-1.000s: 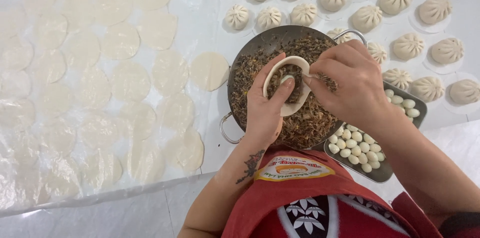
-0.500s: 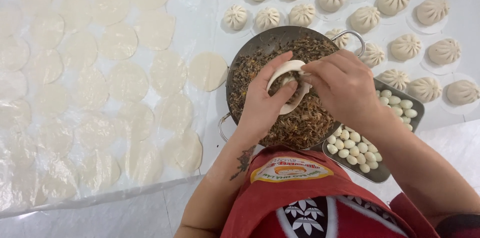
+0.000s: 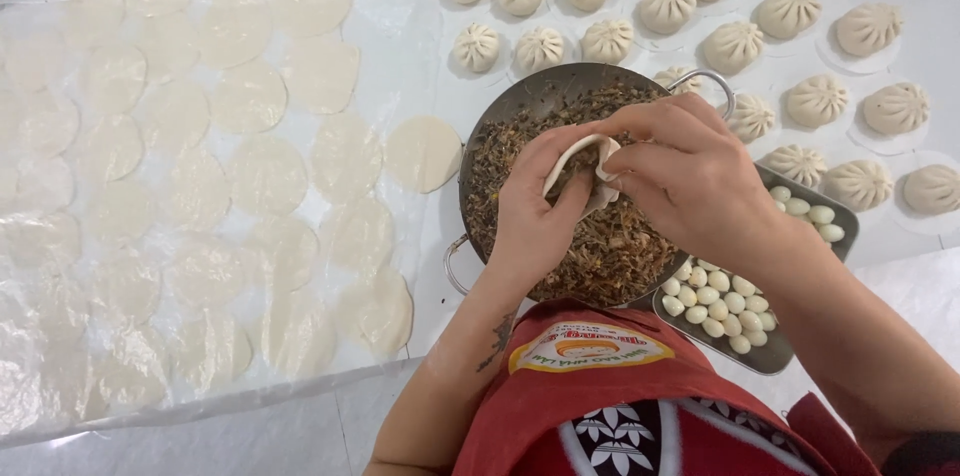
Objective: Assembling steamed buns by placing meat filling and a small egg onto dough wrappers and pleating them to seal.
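Over the metal pan of dark filling, the left hand cups a half-folded dough wrapper while the right hand pinches its rim. Pinching too hard could tear the thin dough, spilling filling back into the pan.

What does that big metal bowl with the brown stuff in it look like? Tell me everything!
The metal pan is round, grey and shiny, with a loop handle on its far right rim and another on its near left rim. It is filled with a brown, shredded, chopped filling. It sits on the white table, between the flat dough circles and a tray of small white eggs. The left hand and right hand hold a dough wrapper right above it, hiding part of it.
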